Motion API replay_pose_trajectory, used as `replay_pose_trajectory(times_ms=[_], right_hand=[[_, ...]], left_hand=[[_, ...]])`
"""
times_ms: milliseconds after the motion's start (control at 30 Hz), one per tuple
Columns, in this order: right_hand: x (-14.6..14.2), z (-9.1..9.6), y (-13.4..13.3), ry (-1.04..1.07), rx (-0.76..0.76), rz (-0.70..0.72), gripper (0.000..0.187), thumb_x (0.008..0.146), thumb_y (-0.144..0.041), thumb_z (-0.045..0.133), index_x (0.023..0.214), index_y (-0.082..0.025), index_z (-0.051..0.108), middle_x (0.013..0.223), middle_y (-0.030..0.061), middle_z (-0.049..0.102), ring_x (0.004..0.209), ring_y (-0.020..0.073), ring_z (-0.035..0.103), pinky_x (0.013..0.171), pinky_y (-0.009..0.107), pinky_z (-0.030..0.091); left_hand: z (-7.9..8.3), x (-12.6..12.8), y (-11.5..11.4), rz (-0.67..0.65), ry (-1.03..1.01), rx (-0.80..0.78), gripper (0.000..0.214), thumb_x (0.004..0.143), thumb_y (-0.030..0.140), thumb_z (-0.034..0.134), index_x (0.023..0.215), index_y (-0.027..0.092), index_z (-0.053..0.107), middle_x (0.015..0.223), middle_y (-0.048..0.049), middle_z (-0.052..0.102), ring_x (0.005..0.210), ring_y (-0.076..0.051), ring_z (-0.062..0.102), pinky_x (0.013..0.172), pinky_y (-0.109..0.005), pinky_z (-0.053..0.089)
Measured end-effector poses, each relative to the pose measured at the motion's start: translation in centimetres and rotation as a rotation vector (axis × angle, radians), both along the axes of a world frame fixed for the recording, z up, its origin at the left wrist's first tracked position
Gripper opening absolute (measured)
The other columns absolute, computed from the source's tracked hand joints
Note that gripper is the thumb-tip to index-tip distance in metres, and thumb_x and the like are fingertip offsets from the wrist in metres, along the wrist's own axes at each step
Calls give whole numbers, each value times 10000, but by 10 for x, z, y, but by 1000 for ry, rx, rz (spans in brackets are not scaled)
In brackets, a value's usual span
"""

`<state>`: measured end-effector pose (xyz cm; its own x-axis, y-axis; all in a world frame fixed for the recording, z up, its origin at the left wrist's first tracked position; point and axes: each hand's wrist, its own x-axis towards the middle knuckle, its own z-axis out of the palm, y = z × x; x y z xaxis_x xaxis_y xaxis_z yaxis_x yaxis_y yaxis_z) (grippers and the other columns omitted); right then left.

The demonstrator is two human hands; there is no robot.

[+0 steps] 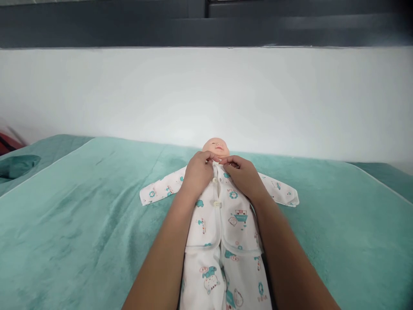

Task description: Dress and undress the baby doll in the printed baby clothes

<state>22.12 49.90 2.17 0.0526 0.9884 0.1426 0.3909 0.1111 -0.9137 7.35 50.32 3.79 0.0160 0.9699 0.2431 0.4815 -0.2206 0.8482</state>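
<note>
A baby doll (pixel 217 145) lies on its back, dressed in a white jacket (pixel 206 226) with teal and pink animal prints. Both sleeves stretch out to the sides. Matching trousers (pixel 206 286) cover its legs. At the neck, my left hand (pixel 200 170) pinches the jacket's collar edge from the left. My right hand (pixel 240 172) pinches the collar from the other side, its fingertips close to those of the left. Below them, two pale buttons (pixel 217 204) show along the front opening. My fingers hide the top of the collar.
A teal plush blanket (pixel 97 215) spreads under the doll, with some creases on the left. Behind it rises a white wall (pixel 206 94) with a dark frame (pixel 129 30) above. Something red (pixel 9 142) shows at the far left edge.
</note>
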Motion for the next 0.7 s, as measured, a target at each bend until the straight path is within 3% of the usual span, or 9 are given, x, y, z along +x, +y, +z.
replay_pose_trajectory(times_ms=[233, 333, 467, 567, 700], right_hand=[[0, 8, -6, 19, 3, 2, 153, 747, -342, 593, 797, -209, 647, 741, -15, 618, 671, 146, 513, 638, 286, 377], [3, 18, -15, -128, -37, 3, 195, 782, -408, 578, 725, -222, 583, 673, -22, 578, 617, 145, 478, 585, 287, 351], [4, 31, -35, -390, -107, 153, 296, 761, -467, 626, 658, -237, 470, 616, -27, 525, 530, 132, 394, 512, 295, 278], [-4, 39, -54, -560, -74, 168, 335, 727, -398, 663, 642, -240, 379, 594, -21, 490, 502, 127, 341, 496, 304, 234], [-24, 44, -76, -697, -50, 104, 285, 792, -296, 587, 656, -244, 341, 613, 5, 522, 521, 146, 383, 515, 310, 240]], left_hand=[[8, 3, -6, 50, -62, 13, 159, 831, 141, 512, 851, 198, 659, 933, -50, 700, 861, -193, 620, 817, -309, 472], [6, 4, -16, 69, -61, 30, 157, 843, 153, 508, 853, 199, 658, 920, -45, 703, 833, -182, 624, 794, -296, 472], [-6, 1, -40, 71, -42, 60, 179, 868, 187, 499, 891, 205, 675, 898, -31, 703, 805, -170, 622, 776, -288, 469], [-17, -6, -56, 35, -49, 99, 194, 890, 222, 494, 927, 211, 684, 888, -27, 694, 776, -158, 611, 759, -280, 466], [-21, -17, -62, -41, -45, 88, 163, 876, 227, 524, 903, 210, 684, 887, -24, 683, 777, -155, 594, 757, -278, 458]])
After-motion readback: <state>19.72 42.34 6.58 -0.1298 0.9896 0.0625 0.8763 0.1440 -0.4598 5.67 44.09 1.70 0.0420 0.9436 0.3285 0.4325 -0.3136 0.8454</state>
